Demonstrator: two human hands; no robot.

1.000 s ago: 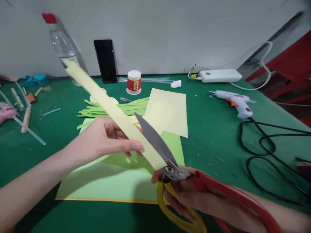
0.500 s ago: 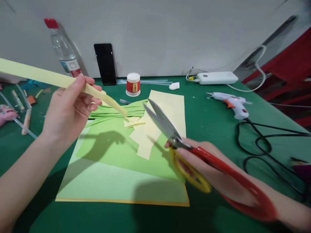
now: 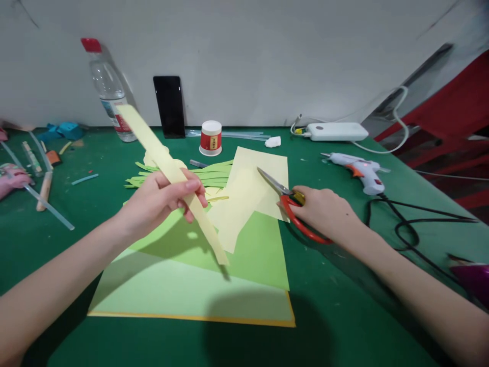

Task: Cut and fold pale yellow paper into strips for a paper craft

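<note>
Pinched in my left hand (image 3: 164, 196) is a long pale-yellow paper strip (image 3: 147, 136), slanting from upper left to lower right above the stacked sheets. My right hand (image 3: 323, 206) is closed around the scissors (image 3: 301, 221), which have red and yellow handles; their blades look closed and lie over a cut pale-yellow sheet (image 3: 263, 178). That sheet rests on a bright green sheet (image 3: 263, 255), with a light-green sheet (image 3: 160, 290) beneath. Behind my left hand are green fringed strips (image 3: 216, 173) and pale-yellow scalloped paper (image 3: 156, 154), partly hidden.
A glue gun (image 3: 362, 171) with a black cord lies at the right, near a white power strip (image 3: 336, 131). Along the wall stand a bottle (image 3: 109, 86), a phone (image 3: 169, 107) and a red-and-white cup (image 3: 210, 138). Glue sticks (image 3: 49, 206) and small items lie left.
My left hand has moved right and lower, turning the yellow strip to a steeper slant. My right hand has carried the scissors away from me and down to the sheet; the blades have come together.
</note>
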